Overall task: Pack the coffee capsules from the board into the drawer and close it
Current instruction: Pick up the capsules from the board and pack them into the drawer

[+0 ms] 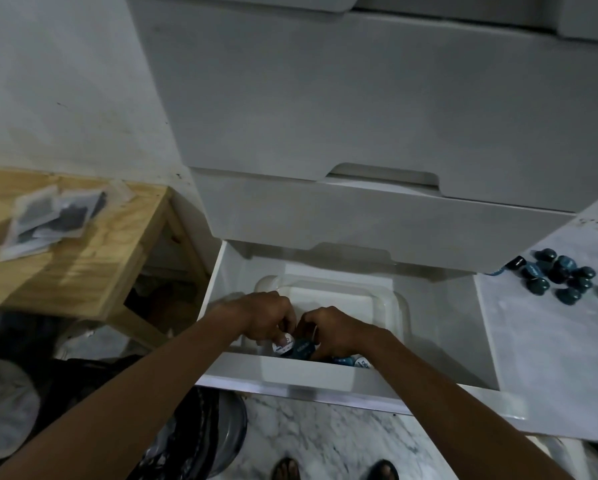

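Head view, logged: small glossy teal domed capsules [564, 277] clustered at 3 o'clock on marble-patterned board [532, 327], others at 6 o'clock inside clear round-cornered tub [399, 306] in open smooth white drawer [290, 379], left hand [263, 317] pinching white-lidded capsule [283, 344], right hand [328, 332] curled on teal capsule [303, 348].

White drawer [442, 327] — teal and black capsules [564, 263] at three o'clock on white, grey-veined board [539, 341]; tan, grainy table [83, 265] at nine o'clock.

A home, judging by the white drawer unit [325, 98], wooden side table [83, 258] and marble floor [311, 441].
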